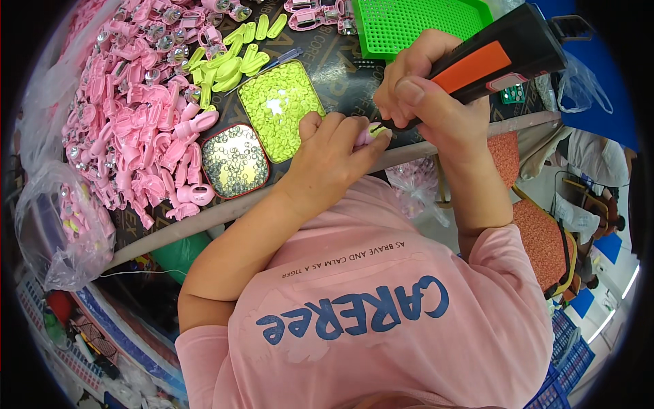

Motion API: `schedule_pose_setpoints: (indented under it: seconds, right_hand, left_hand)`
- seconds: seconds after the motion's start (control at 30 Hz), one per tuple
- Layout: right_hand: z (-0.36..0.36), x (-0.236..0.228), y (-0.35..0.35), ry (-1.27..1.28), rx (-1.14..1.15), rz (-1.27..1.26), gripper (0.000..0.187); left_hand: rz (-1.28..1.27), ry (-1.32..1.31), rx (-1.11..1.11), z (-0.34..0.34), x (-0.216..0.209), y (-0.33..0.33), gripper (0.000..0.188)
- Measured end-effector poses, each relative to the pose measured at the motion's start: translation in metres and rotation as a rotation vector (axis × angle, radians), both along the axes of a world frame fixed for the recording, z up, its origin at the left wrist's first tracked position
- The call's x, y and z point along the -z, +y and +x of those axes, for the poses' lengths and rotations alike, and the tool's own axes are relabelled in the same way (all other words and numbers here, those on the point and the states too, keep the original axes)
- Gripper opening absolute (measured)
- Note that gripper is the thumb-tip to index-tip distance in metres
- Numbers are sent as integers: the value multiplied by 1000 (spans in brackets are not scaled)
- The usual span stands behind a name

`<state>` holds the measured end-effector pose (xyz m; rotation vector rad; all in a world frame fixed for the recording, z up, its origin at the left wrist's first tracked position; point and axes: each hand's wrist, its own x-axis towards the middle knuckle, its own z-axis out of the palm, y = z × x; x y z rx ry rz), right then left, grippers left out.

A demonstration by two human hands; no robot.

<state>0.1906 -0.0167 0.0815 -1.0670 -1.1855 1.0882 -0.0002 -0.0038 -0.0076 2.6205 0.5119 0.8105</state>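
Evidently busy at the near edge of a dark tabletop [349,92], right of its middle. Heaped across the left side, from the far edge almost to the near one, with pink moulded parts [143,146], many bearing shiny round inserts. Furnished at the far edge, right of the middle, with a green perforated tray [429,27]. Gripping a black-and-orange driver [487,61] in the right hand [426,95], closed around its front end, bit slanting down toward the near edge. Pinching the work opposite with the left hand [330,146], thumb and fingers clamped on it, close beside the right. Stocked left of both hands with a rectangular tin [313,87] of tiny yellow-green bits [272,116] and, nearer the edge, a red-rimmed tin [257,174] of small metal parts. Strewn beyond these, toward the far edge, with yellow-green strips [231,65]. Smallest of all, holding a pink-and-green piece [366,135] at the near edge, partly covered by fingers, under the bit. Probably at the screw-driving step, judging by bit and green face so close together; impossible to make out any screw there. Calls next, most likely, for a firm pinch, a bit square to that face, steady pressure, then a straight lift away.
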Motion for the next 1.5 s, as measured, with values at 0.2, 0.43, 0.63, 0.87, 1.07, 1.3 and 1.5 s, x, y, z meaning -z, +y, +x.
schedule_pose_setpoints:
  seconds: [0.2, 0.43, 0.63, 0.87, 1.07, 1.3, 1.5]
  right_hand:
    - [-3, 2, 1, -24, 19, 5, 19]
    - [-11, 3, -4, -50, 55, 51, 19]
    - [9, -7, 9, -45, 71, 62, 17]
    - [24, 22, 9, -414, 284, 100, 57]
    - [2, -46, -26, -921, 55, -485, 22]
    - [-57, 2, 7, -500, 109, 91, 39]
    - [-63, 8, 11, -480, 72, 22, 38]
  left_hand:
    - [-9, -12, 40, 1, 0, 1, 33]
    - [1, -48, 87, 1, 2, 3, 34]
    - [-53, -109, 74, -6, -16, 6, 38]
    - [-1749, -651, -120, -55, -63, 43, 47]
    - [-1842, -743, -58, -70, -53, 55, 47]
    - [-1784, -642, -63, -60, -51, 46, 45]
    - [-1754, -623, -102, -69, -50, 43, 46]
